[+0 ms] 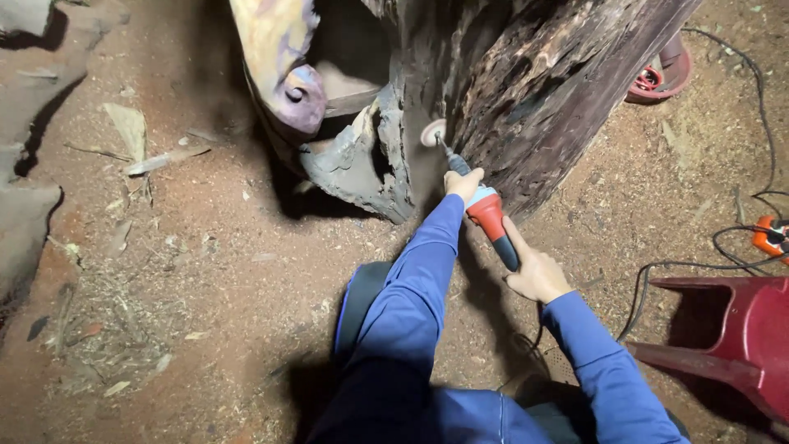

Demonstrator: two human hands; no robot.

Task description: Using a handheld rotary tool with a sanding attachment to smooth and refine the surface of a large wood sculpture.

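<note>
A red and dark rotary tool (490, 215) points up and left, its small round sanding disc (432, 132) pressed against a big dark carved wood trunk (526, 82). My left hand (463, 184) grips the tool's front end near the shaft. My right hand (536, 270) holds its rear handle. Both arms wear blue sleeves. A purple and yellow carved part (283, 66) juts from the trunk's left side.
Reddish sawdust-covered ground (205, 271) with wood chips lies to the left. A dark red plastic stool (727, 337) stands at the right. A black cable (682, 267) runs across the ground toward an orange device (771, 236). A red object (662, 74) sits behind the trunk.
</note>
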